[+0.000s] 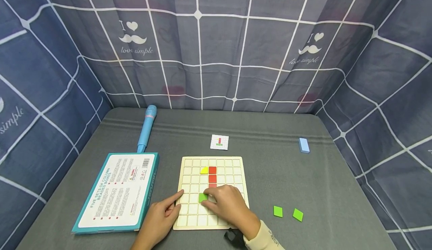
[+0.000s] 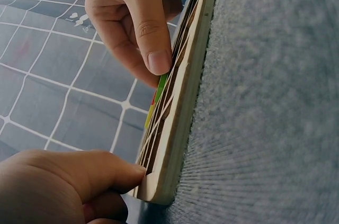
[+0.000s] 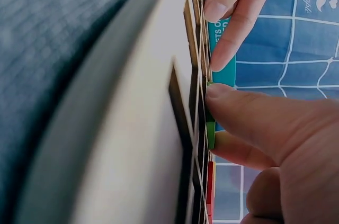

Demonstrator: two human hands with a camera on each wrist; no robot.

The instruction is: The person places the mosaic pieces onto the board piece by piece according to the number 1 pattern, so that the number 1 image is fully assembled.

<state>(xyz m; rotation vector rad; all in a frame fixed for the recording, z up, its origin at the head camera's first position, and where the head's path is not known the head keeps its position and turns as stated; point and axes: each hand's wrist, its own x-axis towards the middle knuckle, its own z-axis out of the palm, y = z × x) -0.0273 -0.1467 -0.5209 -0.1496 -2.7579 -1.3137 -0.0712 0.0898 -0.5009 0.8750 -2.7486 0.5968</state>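
Grid-printed cloth (image 1: 219, 36) closes off three sides of a grey worktop (image 1: 324, 190). Farthest left, beside the left hand, lies one flat teal-and-white box (image 1: 113, 193) headed "Five sets of column beaded boxes". One light-blue microphone-shaped object (image 1: 146, 128) lies just behind it, beyond the left hand.

Next comes the left hand (image 1: 159, 218): forefinger extended, thumb held apart from it, both tips touching the left edge of one wooden grid board (image 1: 192, 220); it grasps no piece. The board lies flat between and in front of the two hands. On it, ahead of the right fingertips, sit one yellow piece (image 1: 204, 170) and, beside that, a column of three red squares (image 1: 212, 169), the nearest partly covered by the right hand (image 1: 231, 207).

That hand's thumb and forefinger are slightly parted, pinching one green square (image 1: 202, 197) on the board. Beyond the board, ahead of the right hand, lies one pattern card (image 1: 219, 142). One black object (image 1: 235, 238) is at the right wrist, by a cream sleeve (image 1: 264, 238).

To the right of the right hand lie two loose green squares (image 1: 278, 211), apart from each other; farther off stands one blue block (image 1: 304, 145).
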